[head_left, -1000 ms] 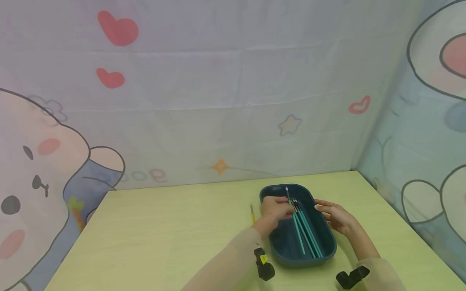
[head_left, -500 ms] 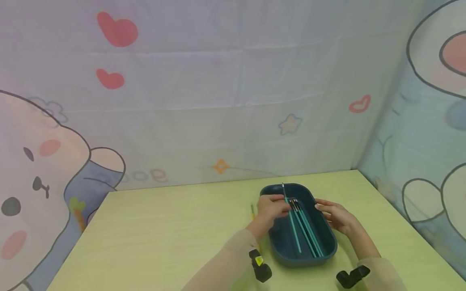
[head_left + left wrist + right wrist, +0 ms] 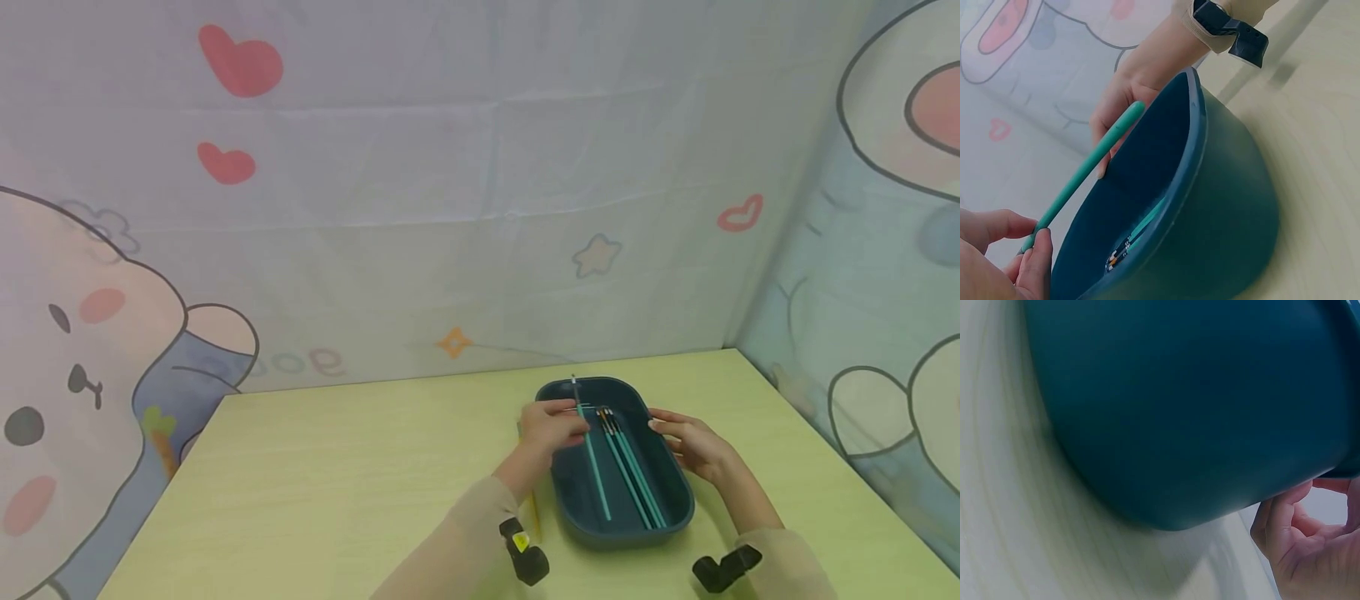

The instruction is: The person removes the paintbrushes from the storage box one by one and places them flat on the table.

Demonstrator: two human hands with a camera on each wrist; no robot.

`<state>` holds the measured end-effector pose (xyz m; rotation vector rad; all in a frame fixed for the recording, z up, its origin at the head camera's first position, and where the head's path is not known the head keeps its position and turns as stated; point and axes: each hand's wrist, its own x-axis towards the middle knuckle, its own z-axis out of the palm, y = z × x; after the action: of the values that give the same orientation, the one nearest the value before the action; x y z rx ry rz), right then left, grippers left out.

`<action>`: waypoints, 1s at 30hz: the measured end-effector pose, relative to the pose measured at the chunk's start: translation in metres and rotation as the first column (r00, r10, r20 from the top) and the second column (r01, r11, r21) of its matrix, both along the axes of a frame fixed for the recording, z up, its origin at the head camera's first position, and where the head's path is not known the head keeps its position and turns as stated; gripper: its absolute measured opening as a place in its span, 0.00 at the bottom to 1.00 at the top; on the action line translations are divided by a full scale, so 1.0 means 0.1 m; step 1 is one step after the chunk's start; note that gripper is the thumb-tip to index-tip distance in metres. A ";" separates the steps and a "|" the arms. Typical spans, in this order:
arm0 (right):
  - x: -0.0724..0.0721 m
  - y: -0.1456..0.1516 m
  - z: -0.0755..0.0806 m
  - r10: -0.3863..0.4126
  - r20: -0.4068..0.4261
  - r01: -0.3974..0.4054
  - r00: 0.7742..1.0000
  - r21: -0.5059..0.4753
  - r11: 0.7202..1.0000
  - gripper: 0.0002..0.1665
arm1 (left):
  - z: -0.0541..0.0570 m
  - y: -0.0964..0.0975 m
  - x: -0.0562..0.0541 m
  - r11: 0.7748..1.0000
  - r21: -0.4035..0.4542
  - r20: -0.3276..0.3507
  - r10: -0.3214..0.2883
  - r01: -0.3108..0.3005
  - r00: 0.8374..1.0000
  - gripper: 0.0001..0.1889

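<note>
In the head view a dark teal plastic bin [image 3: 637,540] stands on the table. My left hand [image 3: 551,429] pinches a paintbrush [image 3: 596,475] with a turquoise handle between thumb and fingers, over the bin's left side. The brush's tip points away toward the wall; its handle end shows up close in the left wrist view [image 3: 1085,169]. Several similar paintbrushes [image 3: 637,479] lie side by side inside, bristles at the far end. My right hand [image 3: 697,448] grips the bin's right rim, its fingers against the outer wall [image 3: 1179,412] in the right wrist view.
A slim yellow-handled stick [image 3: 534,512] lies on the table just left of the bin, partly hidden by my left arm. The pale yellow table [image 3: 337,483] meets a printed cloth backdrop [image 3: 450,167] at the back and right.
My left hand has moved left and slightly up, drawing one turquoise paintbrush apart from the others in the bin. The right hand and the bin stay in place.
</note>
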<state>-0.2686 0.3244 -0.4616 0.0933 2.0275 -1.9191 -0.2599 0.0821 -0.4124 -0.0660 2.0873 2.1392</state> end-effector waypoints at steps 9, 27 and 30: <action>-0.01 0.00 0.01 -0.007 0.006 0.007 1.000 0.009 1.000 0.39 | 0.02 -0.11 0.04 1.000 0.010 0.004 0.004 -0.004 1.000 0.22; -0.02 0.01 -0.01 0.000 0.007 0.000 1.000 0.018 1.000 0.39 | -0.09 -0.28 0.04 0.998 0.011 0.075 0.054 -0.055 0.996 0.22; -0.02 0.01 -0.01 0.002 0.007 -0.002 1.000 0.015 1.000 0.40 | -0.11 -0.30 0.04 0.998 0.004 0.092 0.067 -0.067 0.994 0.22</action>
<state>-0.2702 0.3252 -0.4629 0.1011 2.0372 -1.8994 -0.2564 0.0522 -0.4229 -0.2327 2.0543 2.1371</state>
